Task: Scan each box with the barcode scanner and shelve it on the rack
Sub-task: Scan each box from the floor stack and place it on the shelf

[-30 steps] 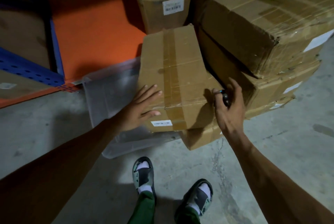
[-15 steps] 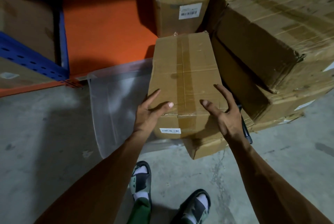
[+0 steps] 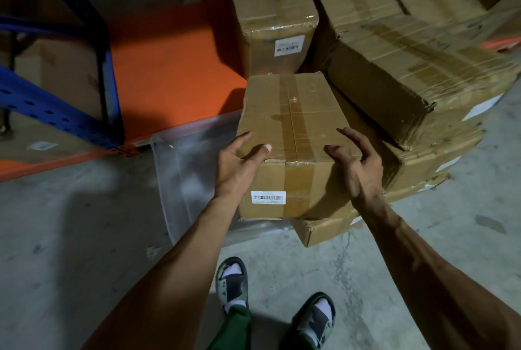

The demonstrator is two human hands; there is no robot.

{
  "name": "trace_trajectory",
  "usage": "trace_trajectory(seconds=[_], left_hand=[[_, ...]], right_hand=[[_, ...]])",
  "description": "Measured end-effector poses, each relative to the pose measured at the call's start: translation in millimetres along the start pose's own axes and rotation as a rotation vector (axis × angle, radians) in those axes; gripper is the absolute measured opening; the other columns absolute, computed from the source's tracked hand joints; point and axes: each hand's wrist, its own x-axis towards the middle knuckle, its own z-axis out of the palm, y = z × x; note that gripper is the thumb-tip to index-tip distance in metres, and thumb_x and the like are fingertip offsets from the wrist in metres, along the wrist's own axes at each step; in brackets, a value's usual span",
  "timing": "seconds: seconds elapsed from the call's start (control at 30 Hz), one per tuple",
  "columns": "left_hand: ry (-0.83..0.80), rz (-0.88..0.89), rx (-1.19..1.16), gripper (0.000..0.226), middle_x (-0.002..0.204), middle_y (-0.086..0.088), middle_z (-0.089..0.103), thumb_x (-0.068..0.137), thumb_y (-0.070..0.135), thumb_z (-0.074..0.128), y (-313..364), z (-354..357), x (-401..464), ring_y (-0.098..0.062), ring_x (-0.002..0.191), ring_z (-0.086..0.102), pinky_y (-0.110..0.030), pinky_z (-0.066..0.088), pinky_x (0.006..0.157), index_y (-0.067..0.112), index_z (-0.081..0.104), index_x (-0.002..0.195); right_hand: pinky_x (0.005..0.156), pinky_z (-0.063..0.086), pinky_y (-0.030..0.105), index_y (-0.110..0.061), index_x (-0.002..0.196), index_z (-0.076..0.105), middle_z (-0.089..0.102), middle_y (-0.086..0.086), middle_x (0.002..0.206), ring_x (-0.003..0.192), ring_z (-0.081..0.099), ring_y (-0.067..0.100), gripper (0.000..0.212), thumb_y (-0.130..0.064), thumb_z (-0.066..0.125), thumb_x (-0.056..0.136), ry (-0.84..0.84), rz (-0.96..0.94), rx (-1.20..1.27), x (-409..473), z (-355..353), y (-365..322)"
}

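Observation:
A taped brown cardboard box (image 3: 290, 112) lies on top of a flatter box (image 3: 324, 229), with a white barcode label (image 3: 267, 197) on its near face. My left hand (image 3: 234, 169) grips its near left corner, thumb on top. My right hand (image 3: 358, 169) holds the near right edge, thumb and curled fingers over the top. The barcode scanner is not visible. The rack stands at the left, with a blue upright (image 3: 108, 73) and an orange shelf (image 3: 169, 67).
Another labelled box (image 3: 276, 36) stands behind the held one. Large stacked boxes (image 3: 408, 73) crowd the right. A clear plastic sheet (image 3: 191, 174) lies on the concrete floor at the left. My sandalled feet (image 3: 231, 284) are just below the box.
One second ago my right hand held a dark scanner beside the box; now it is on the box's right edge without it. My left hand shifted onto the near left corner.

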Motion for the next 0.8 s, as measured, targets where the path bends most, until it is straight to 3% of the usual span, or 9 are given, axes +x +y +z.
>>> trace_trajectory(seconds=[0.17, 0.27, 0.33, 0.43, 0.47, 0.53, 0.6, 0.7, 0.8], left_hand=[[-0.017, -0.003, 0.059, 0.06, 0.11, 0.001, 0.074, 0.08, 0.018, 0.081, 73.2, -18.5, -57.0, -0.003, 0.096, 0.071, -0.011, 0.052, 0.081, 0.012, 0.059, 0.135], [-0.002, 0.04, 0.122, 0.059, 0.109, 0.01, 0.07, 0.08, 0.019, 0.081, 119.0, -25.5, -97.0, 0.016, 0.089, 0.064, -0.001, 0.045, 0.075, 0.01, 0.059, 0.134], [0.012, 0.085, 0.175, 0.057, 0.108, 0.015, 0.066, 0.081, 0.02, 0.08, 145.8, -25.9, -123.8, 0.028, 0.082, 0.057, 0.004, 0.041, 0.072, 0.009, 0.06, 0.133], [-0.004, 0.145, 0.228, 0.057, 0.113, 0.009, 0.062, 0.083, 0.019, 0.078, 188.1, -15.4, -164.2, 0.029, 0.079, 0.056, 0.005, 0.039, 0.071, 0.006, 0.059, 0.134], [-0.009, 0.163, 0.238, 0.056, 0.113, 0.008, 0.061, 0.083, 0.019, 0.078, 200.7, -10.8, -179.2, 0.027, 0.079, 0.057, 0.006, 0.038, 0.071, 0.006, 0.059, 0.134], [-0.019, 0.2, 0.28, 0.056, 0.112, 0.007, 0.063, 0.082, 0.023, 0.078, 228.2, -1.0, -214.9, 0.018, 0.08, 0.06, 0.006, 0.037, 0.071, 0.011, 0.06, 0.134], [-0.042, 0.225, 0.322, 0.058, 0.11, 0.004, 0.067, 0.081, 0.032, 0.078, 251.1, 8.0, -244.0, 0.008, 0.086, 0.063, -0.004, 0.046, 0.082, 0.017, 0.061, 0.134], [-0.091, 0.288, 0.287, 0.065, 0.124, -0.006, 0.068, 0.077, 0.038, 0.077, 289.6, 25.6, -298.1, -0.016, 0.1, 0.07, -0.038, 0.056, 0.094, 0.018, 0.059, 0.136], [-0.112, 0.397, 0.254, 0.065, 0.13, -0.006, 0.065, 0.077, 0.039, 0.077, 328.2, 41.7, -348.1, -0.018, 0.106, 0.068, -0.041, 0.054, 0.097, 0.018, 0.059, 0.136]], right_hand=[[0.104, 0.051, 0.04, -0.051, 0.117, 0.071, 0.064, -0.033, 0.119, 0.119, 0.061, 0.006, 0.049, -0.042, 0.078, 0.07, 0.053, -0.002, 0.038, -59.1, -21.7, -63.8], [0.095, 0.05, 0.03, -0.047, 0.117, 0.073, 0.063, -0.029, 0.118, 0.116, 0.059, 0.006, 0.047, -0.04, 0.079, 0.07, 0.057, -0.006, 0.081, -94.5, -44.4, -103.3], [0.085, 0.048, 0.019, -0.046, 0.116, 0.073, 0.063, -0.031, 0.107, 0.103, 0.06, -0.004, 0.045, -0.038, 0.079, 0.072, 0.063, -0.003, 0.099, -118.0, -63.2, -123.0], [0.065, 0.043, 0.004, -0.036, 0.119, 0.075, 0.068, -0.022, 0.078, 0.074, 0.062, -0.014, 0.047, -0.03, 0.079, 0.073, 0.105, -0.038, 0.155, -151.8, -99.0, -147.5], [0.066, 0.045, 0.005, -0.033, 0.12, 0.075, 0.073, -0.017, 0.082, 0.079, 0.066, -0.011, 0.048, -0.028, 0.078, 0.072, 0.096, -0.04, 0.184, -162.7, -112.4, -154.9], [0.082, 0.05, 0.014, -0.033, 0.119, 0.075, 0.077, -0.008, 0.109, 0.102, 0.068, 0.003, 0.049, -0.031, 0.076, 0.07, 0.095, -0.058, 0.234, -189.3, -144.0, -171.1], [0.088, 0.049, 0.024, -0.036, 0.12, 0.074, 0.072, -0.009, 0.119, 0.111, 0.063, 0.012, 0.049, -0.033, 0.076, 0.072, 0.131, -0.101, 0.241, -211.7, -171.8, -184.7], [0.081, 0.042, 0.02, -0.037, 0.125, 0.071, 0.063, -0.009, 0.123, 0.111, 0.056, 0.013, 0.049, -0.034, 0.076, 0.076, 0.181, -0.184, 0.264, -246.7, -221.7, -209.7], [0.077, 0.043, 0.026, -0.04, 0.131, 0.067, 0.057, -0.006, 0.125, 0.108, 0.053, 0.015, 0.053, -0.039, 0.074, 0.078, 0.217, -0.278, 0.276, -278.6, -267.1, -239.0]])
